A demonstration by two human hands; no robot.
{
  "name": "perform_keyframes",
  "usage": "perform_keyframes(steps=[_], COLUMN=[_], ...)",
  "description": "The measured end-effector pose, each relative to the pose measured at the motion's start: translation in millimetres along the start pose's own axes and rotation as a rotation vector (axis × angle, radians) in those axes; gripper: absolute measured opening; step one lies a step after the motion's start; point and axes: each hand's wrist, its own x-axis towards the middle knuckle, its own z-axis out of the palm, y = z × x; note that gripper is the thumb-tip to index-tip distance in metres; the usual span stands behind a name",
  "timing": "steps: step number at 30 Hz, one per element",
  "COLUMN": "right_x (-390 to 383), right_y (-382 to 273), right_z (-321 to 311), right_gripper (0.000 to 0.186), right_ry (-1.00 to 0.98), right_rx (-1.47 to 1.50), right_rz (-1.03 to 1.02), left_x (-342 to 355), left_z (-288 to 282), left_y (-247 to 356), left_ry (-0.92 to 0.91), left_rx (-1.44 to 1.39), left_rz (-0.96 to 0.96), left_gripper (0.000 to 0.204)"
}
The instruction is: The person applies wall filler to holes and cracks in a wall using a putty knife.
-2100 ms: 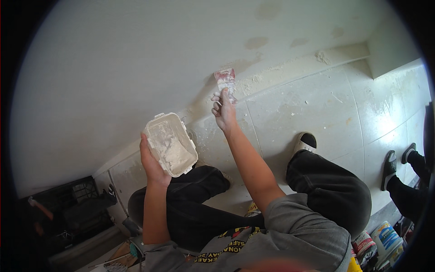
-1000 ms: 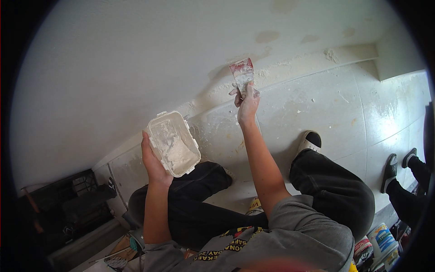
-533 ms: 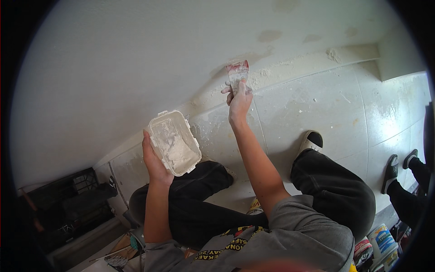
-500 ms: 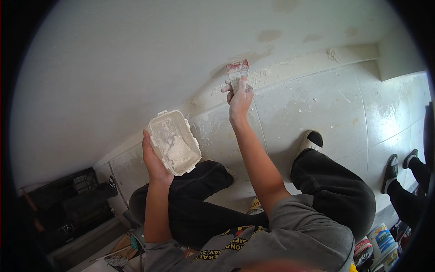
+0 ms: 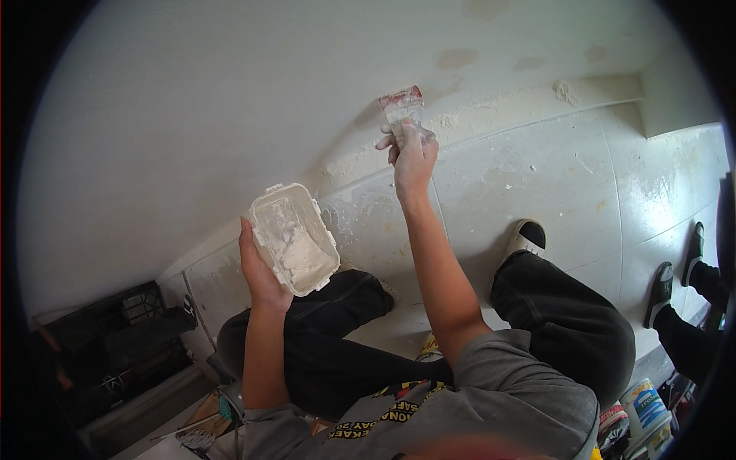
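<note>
My left hand (image 5: 261, 268) grips a white plastic tub (image 5: 285, 211) by its left side. White paste (image 5: 303, 253) lies in the tub, mostly toward its near end, with smears up the walls. In my right hand (image 5: 412, 153), dusted white, is a putty knife (image 5: 402, 101) with a broad blade, red under white residue. Its blade is up against the low part of the pale wall (image 5: 230, 100), or very close to it; contact cannot be made out. Damp-looking darker patches (image 5: 458, 58) mark the wall right of the blade.
A ledge (image 5: 506, 119) with crumbs of white material runs along the wall's foot. Splashes dot the floor tiles (image 5: 537, 176). Another person's shoes (image 5: 661, 287) stand at the far right. Buckets (image 5: 645, 405) sit at lower right, a dark rack (image 5: 130, 330) at lower left.
My right hand and the putty knife have moved slightly up the wall, the wrist turning a little. The tub has barely shifted. The other person's far foot has moved.
</note>
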Motion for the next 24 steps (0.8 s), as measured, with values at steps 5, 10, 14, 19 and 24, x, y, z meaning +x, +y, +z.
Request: perform_keyframes(steps=[5, 10, 14, 19, 24], right_x=[-2, 20, 12, -11, -1], right_y=[13, -1, -19, 0, 20], right_z=[-13, -4, 13, -6, -32], right_gripper=[0.038, 0.038, 0.035, 0.032, 0.033], right_ry=[0.148, 0.080, 0.006, -0.011, 0.153], right_rx=[-0.048, -0.150, 0.010, 0.039, -0.082], right_rz=[0.082, 0.081, -0.053, -0.088, -0.038], left_x=[1, 7, 3, 0, 4], left_z=[-2, -11, -7, -7, -6], left_y=[-1, -5, -2, -1, -5], left_ry=[0.000, -0.036, -0.014, 0.005, 0.026], left_rx=[0.028, -0.024, -0.022, -0.003, 0.011], left_rz=[0.023, -0.017, -0.028, 0.001, 0.016], left_gripper=[0.058, 0.059, 0.058, 0.058, 0.058])
